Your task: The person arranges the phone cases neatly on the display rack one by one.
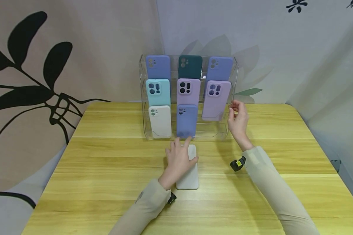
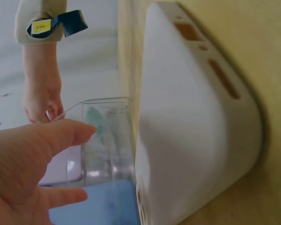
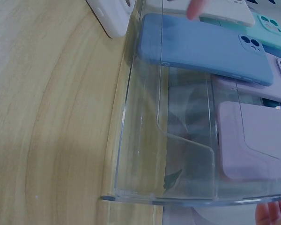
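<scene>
A white phone case (image 1: 189,180) lies on the wooden table, camera cutout end toward the rack. Over its left side is my left hand (image 1: 177,159), fingers spread. In the left wrist view, thumb and finger stand apart from the white case (image 2: 187,108), holding nothing. My right hand (image 1: 238,120) pinches the right side panel of the clear tiered rack (image 1: 213,134); the right wrist view shows fingers (image 3: 271,213) on either side of that panel. Nearest to this hand is a lilac case (image 1: 216,102) in the middle tier. A blue case (image 1: 186,120) stands in the front tier's middle.
The rack also holds a white case (image 1: 160,122) at front left, a turquoise case (image 1: 158,93), another lilac case (image 1: 189,91), and a dark green case (image 1: 190,67) between two blue-violet ones at the back. A patterned cloth wall (image 1: 114,49) stands behind the table.
</scene>
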{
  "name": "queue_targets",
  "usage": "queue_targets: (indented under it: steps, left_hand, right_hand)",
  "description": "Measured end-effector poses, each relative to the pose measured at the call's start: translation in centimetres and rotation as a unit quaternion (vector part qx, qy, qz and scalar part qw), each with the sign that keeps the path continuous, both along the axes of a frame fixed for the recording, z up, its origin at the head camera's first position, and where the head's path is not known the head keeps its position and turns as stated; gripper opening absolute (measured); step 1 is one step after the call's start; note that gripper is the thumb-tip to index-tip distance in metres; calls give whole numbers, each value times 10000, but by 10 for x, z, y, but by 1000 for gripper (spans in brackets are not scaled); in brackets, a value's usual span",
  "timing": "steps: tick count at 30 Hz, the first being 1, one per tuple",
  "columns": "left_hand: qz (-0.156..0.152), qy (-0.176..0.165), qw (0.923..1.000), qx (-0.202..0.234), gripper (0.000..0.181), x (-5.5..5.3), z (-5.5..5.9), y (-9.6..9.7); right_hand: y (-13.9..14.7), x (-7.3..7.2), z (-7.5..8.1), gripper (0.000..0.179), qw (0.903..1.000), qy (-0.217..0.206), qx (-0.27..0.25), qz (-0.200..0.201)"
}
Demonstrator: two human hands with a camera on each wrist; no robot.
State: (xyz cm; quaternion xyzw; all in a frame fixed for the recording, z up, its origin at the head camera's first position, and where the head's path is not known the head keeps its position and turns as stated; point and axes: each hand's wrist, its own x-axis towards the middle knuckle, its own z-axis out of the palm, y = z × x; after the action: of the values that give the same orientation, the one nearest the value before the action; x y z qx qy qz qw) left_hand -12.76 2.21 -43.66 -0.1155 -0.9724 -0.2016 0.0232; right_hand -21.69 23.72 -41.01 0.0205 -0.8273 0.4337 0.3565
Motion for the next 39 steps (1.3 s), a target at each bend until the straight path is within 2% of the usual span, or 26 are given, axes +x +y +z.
queue_targets:
  steps: [7,11,29,39]
  left_hand:
    - [-166,-537,9978,-355,76,5,-1,0]
    - [-205,-726,9964,-390,76,6,-4,0]
    - [-204,-986,9926,-676,81,4,-10,4]
    - [-181,-1204,9855,-1183,80,-1,-6,13]
  right_hand:
    - [0,0,0,20,10000,8,-45,3]
    - [0,0,0,20,10000,-27,-27,7]
    - [0,1,2,20,9999,-123,12,20]
    - [0,1,2,21,10000,-81,-26,37]
